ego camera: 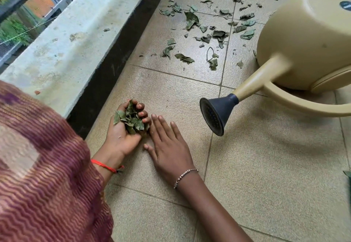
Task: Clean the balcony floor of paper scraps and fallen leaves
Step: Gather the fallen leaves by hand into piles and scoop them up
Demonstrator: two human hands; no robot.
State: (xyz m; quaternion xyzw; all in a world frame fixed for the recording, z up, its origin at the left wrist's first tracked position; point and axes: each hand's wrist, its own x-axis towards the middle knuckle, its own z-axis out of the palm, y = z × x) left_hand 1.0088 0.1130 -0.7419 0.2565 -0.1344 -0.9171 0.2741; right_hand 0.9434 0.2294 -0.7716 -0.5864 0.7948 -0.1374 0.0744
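Along the left edge of the balcony floor runs a pale, stained parapet ledge with a dark strip at its foot. The person crouches close against it, a maroon striped garment filling the near left corner of the view. The left hand, a red thread at its wrist, lies palm up low over the tiles near that edge. Its grip is curled round a handful of dry leaves, fingers folded over the top, apparently so the light pieces neither spill nor blow away. Just beside it, touching or nearly so, the right hand, wearing a bead bracelet, lies flat on the tile. Its grip is spread straight and clasps nothing; it looks set as a scraper, to push bits toward the cupped palm. Further right is a beige watering can, and whether it is tipped over the wide view does not settle. Its dark rose points toward the hands, near them but apart. The scattered leaves lie thick toward the far end of the floor, between the parapet and the can and beyond it. No paper scraps can be made out. By this, most of the gathering is ahead, and the full hand probably needs emptying first.
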